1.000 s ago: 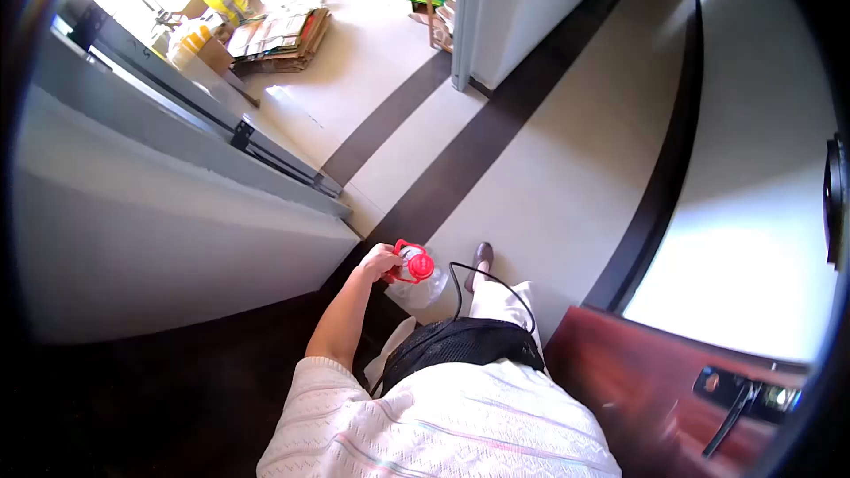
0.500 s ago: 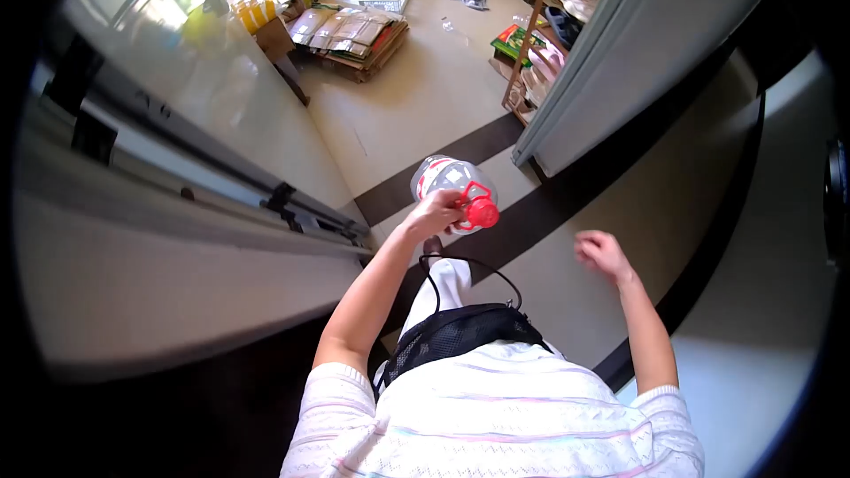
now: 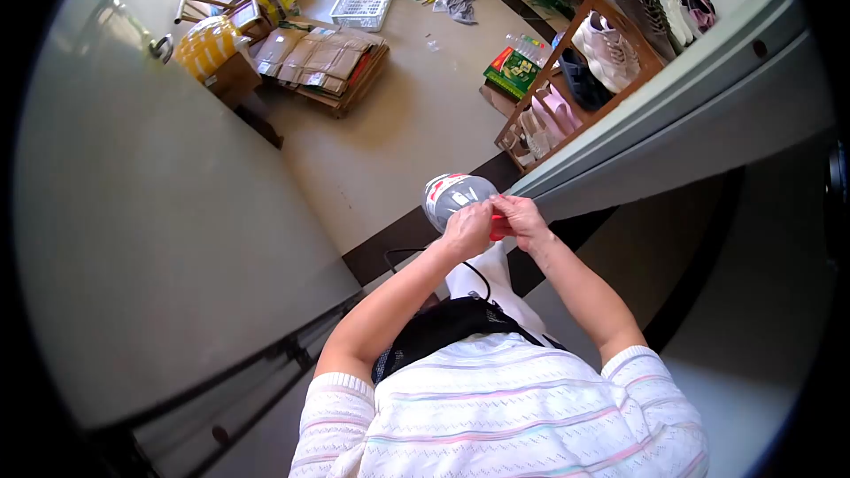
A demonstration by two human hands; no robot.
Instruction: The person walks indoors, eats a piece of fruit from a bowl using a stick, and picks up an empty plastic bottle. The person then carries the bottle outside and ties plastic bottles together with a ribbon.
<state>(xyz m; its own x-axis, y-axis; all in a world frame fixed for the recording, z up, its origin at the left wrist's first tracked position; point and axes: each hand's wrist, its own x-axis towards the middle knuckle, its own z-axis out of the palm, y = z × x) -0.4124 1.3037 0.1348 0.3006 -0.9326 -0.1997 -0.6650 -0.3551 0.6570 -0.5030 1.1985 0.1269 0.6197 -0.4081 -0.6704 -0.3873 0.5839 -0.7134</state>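
Far left, a grey door panel is standing along my side. Next, a yellow-striped pack is sitting on a brown box, and flattened cardboard is lying stacked on the floor. Farther out, a white basket is resting on the tiles, with a grey cloth lying to its right.

Centre: I'm holding a clear bottle in front of me, above the dark floor strip. Its long axis is running on a slant, base pointing forward-left, red-topped end pointing back-right toward me. Red and white label is showing near the base end.

My left hand is grasping the bottle near the red end, fingers bending round it, knuckles up. Part of that grip is hiding behind the hand.

My right hand is meeting the left, fingers bending over the red part. Can't tell whether they're gripping the cap or the handle, or how tightly.

Right of that, a green box is leaning beside a wooden shoe rack, which is carrying several pairs.
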